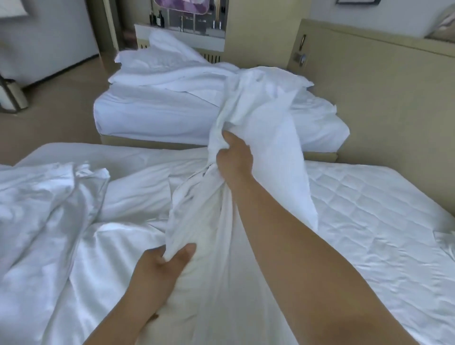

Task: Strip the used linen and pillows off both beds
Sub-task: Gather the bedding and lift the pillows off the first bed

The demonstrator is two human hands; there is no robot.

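This looks like a hotel room. Two single beds, a near bed (369, 216) and a far bed (152, 115), stand side by side with white sheets. One long headboard (369, 81) runs behind both. Little bottles (157, 18) stand on a shelf.

- Left hand (163, 264): fingers (157, 256) partly buried in a fold of white linen (204, 221); forearm cut off at the bottom edge.
- Right hand (234, 157): fingertips hidden inside the bunched cloth; arm runs out at the lower right.
- Near bed (369, 221): quilted mattress cut off at the right and bottom edges; left part covered by crumpled sheets.
- Far bed (157, 115): head end hidden behind the raised linen.
- Bottles (160, 18) on the shelf, top centre: blurred, too small to tell apart.
- Wall switch panel (300, 57): detail unreadable.
- Picture frame (357, 1), top edge: only its lower border shows.
- Object at the far left edge (11, 96): cropped, kind unclear.
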